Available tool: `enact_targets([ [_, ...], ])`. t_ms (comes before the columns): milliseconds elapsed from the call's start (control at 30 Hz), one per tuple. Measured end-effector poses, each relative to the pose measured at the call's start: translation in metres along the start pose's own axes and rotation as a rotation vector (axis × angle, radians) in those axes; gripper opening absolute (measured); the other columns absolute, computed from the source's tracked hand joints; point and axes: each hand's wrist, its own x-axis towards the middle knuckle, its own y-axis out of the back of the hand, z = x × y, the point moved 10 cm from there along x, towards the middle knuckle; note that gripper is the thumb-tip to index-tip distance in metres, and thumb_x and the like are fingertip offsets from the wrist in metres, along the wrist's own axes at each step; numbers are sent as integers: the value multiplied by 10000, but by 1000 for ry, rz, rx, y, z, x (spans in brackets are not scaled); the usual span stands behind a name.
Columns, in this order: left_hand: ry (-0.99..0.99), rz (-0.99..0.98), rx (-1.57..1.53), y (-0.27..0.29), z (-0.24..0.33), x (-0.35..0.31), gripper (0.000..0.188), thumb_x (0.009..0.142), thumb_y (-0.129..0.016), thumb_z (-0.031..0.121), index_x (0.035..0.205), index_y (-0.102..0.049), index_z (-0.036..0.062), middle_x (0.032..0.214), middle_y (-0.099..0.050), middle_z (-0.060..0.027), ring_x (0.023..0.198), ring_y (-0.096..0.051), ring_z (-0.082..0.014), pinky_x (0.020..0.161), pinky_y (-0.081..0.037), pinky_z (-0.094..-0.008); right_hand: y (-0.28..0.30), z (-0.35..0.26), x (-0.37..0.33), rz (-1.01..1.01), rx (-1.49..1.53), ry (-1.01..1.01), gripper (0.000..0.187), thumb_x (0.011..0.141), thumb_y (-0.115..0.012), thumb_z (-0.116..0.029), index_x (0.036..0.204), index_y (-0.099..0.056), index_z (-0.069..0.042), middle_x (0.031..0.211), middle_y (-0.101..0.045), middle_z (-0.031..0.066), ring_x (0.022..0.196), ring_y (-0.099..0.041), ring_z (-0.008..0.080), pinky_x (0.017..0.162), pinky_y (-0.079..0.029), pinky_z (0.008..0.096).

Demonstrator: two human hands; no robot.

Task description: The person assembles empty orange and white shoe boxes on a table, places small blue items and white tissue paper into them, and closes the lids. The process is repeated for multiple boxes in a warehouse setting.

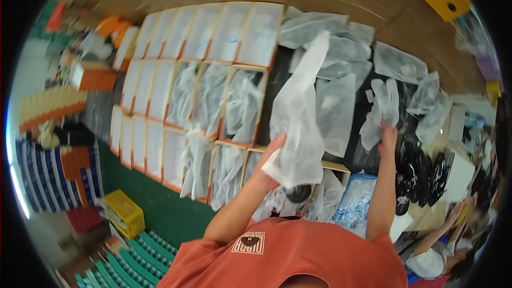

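Observation:
My left hand (pixel 272 161) grips a long white translucent bag (pixel 298 122) by its lower left side; the thumb shows and the other fingers are hidden. Whether the bag contains anything I cannot tell. To the right, my right hand (pixel 388 132) is closed on the lower end of a smaller, crumpled translucent bag (pixel 383 104) over the dark table. Between the hands and beyond them lie flat translucent bags (pixel 335 106). Left of my left hand stand rows of open orange-edged boxes; the nearer box (pixel 242 104) has translucent wrapping in it, while a far box (pixel 260 34) shows its pale inside.
Black shoes (pixel 421 173) stand together at the right. A blue tray (pixel 341 194) of small blue-white packets sits by my right forearm. Another person (pixel 434 258) works at the lower right. A yellow crate (pixel 124 213) and green slatted rollers (pixel 133 256) are at the lower left.

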Motion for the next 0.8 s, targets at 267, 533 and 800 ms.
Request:
enact_targets([
  [267,-284,191,105,95,-24,-144,518,1000,-570,492,1236,-595,31,1081,-711,-101,906,-723,-232,813,-592,-375,-102,-15,-247,-474,506,-323,407,993,-502,-174,1371,-539,-27,1338,-621,143,1203,-625,287,997,-533,454],
  [533,-1121,736,661,286,153,-372,506,1027,-520,270,1447,-454,-4,1333,-612,-131,1220,-592,-245,1069,-439,-382,-220,46,-360,-723,335,-78,579,939,-602,-285,1449,-476,-41,1354,-599,125,1182,-617,225,1007,-498,348],
  [800,-355,800,1635,300,295,-307,638,1006,-525,327,1487,-374,-64,1452,-489,-295,1397,-442,-376,1147,-350,-376,-527,30,-586,-948,-324,620,617,980,-596,-308,1486,-375,-32,1500,-384,274,1372,-423,423,1134,-368,476],
])
